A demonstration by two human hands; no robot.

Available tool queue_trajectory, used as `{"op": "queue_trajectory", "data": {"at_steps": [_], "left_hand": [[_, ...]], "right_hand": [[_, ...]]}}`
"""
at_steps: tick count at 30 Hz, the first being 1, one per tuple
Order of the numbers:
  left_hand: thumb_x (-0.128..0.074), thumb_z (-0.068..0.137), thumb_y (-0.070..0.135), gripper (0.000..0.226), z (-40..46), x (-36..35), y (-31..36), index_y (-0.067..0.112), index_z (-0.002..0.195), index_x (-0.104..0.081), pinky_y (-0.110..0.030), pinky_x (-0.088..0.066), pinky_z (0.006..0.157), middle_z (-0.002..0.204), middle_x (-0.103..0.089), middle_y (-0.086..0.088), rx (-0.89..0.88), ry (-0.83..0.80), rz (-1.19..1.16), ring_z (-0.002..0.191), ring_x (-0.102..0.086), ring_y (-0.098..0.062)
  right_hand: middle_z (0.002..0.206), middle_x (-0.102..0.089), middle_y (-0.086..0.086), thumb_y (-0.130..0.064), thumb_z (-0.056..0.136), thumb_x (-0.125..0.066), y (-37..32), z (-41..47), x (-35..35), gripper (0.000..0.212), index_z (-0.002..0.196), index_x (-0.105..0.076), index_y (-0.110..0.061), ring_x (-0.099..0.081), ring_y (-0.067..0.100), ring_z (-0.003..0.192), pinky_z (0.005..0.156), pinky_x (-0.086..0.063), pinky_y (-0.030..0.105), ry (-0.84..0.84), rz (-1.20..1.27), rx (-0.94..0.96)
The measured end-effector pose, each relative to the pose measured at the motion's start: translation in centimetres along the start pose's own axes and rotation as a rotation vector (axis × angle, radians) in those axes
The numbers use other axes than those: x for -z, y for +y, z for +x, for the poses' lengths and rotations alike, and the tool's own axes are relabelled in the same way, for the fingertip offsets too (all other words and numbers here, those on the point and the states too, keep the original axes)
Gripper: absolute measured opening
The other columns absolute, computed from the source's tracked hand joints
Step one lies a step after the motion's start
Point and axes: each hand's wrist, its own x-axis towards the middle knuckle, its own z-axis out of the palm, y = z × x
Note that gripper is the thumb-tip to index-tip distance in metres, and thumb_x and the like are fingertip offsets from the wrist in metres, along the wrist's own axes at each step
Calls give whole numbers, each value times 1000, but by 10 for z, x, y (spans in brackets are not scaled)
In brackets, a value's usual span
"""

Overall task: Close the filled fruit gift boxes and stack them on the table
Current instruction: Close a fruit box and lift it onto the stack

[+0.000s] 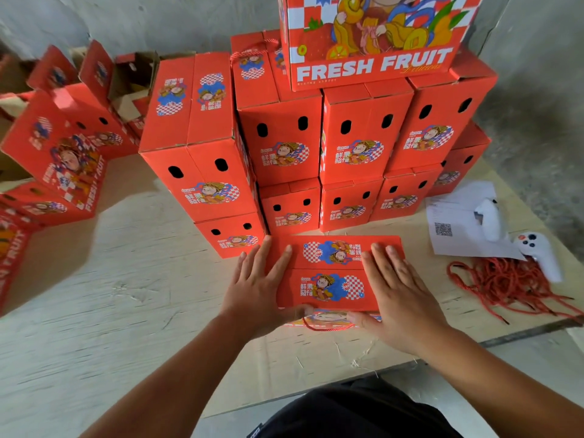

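Note:
A red fruit gift box point(331, 273) stands on the table in front of me with both top flaps folded down. My left hand point(262, 289) lies flat on its left end, fingers straight, thumb along the near edge. My right hand point(398, 295) presses flat on its right end, thumb at the near edge by a red cord handle point(328, 327). Behind it rises a stack of closed red boxes point(357, 143), two to three layers high, with a large "FRESH FRUIT" box point(373, 42) on top.
Open red boxes point(66, 143) with raised flaps crowd the left side. On the right lie a white paper with a QR code point(455, 222), two white controllers point(537, 254) and a pile of red cords point(505, 282). The plywood table's near edge point(316, 384) runs just below my arms.

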Motion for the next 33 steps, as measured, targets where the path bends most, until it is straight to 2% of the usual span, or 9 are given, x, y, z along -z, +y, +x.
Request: {"op": "queue_trajectory", "data": {"at_steps": [3,12,16,19,23,26,28,31,33], "left_hand": [[-27,58,112,130,4,4,1,46,157,26,-52,2,128,172,21,-6,-7,-62,42,159,-8,-36],[-22,86,93,90,-8,-2,-8,54,157,17,-64,-8,125,171,22,7,-222,-35,102,155,-15,-49],[-18,85,89,86,11,6,-16,56,157,15,-65,-19,124,172,19,11,-252,-65,119,155,-19,-44],[-36,94,75,77,24,13,-12,53,160,-4,-54,-26,124,173,6,12,-145,-27,116,155,-20,-34],[-54,105,45,66,26,5,37,31,163,-26,-43,-21,125,170,-22,3,422,173,-649,154,-25,-18],[-65,102,34,51,27,-4,94,33,148,-42,-37,-51,108,139,-65,13,497,58,-1472,123,-63,0],[-76,95,13,60,32,-10,105,21,145,-43,-37,-56,102,133,-69,0,436,79,-1530,120,-68,-15],[-80,90,8,59,50,-12,84,19,140,-50,-42,-58,99,124,-74,-2,390,38,-1479,113,-72,-19],[-81,89,8,60,58,-12,69,21,139,-51,-37,-60,94,123,-75,-1,316,-41,-1485,113,-73,-20]], "right_hand": [[160,44,-10,-102,69,3,3,8,5,116,154,35,-29,40,16,148,126,11,43,-78,71,-23],[162,-24,1,-91,84,-5,-1,48,15,103,163,-9,-25,-16,28,152,125,-12,44,105,24,-99],[124,-56,2,-79,93,-18,-1,54,12,79,137,-50,-22,-48,31,116,100,-35,44,270,-3,-190],[108,-63,9,-80,90,-30,6,68,24,68,106,-53,-18,-57,35,105,85,-41,43,225,-3,-239],[89,-62,5,-95,76,-30,17,60,30,74,88,-41,-23,-63,32,81,66,-44,40,36,302,-410],[130,-57,16,-76,85,-57,-1,42,13,77,137,-48,-20,-60,37,117,95,-50,45,109,661,-547],[143,-54,12,-58,92,-64,-22,30,0,69,149,-44,-24,-58,26,129,103,-47,35,141,933,-536],[132,-67,-3,-29,96,-71,-44,18,-12,35,127,-55,-35,-64,-10,107,82,-44,3,123,1277,-506],[146,-53,1,-32,93,-75,-43,24,-9,60,143,-42,-34,-53,2,128,97,-40,8,139,1118,-444]]}}
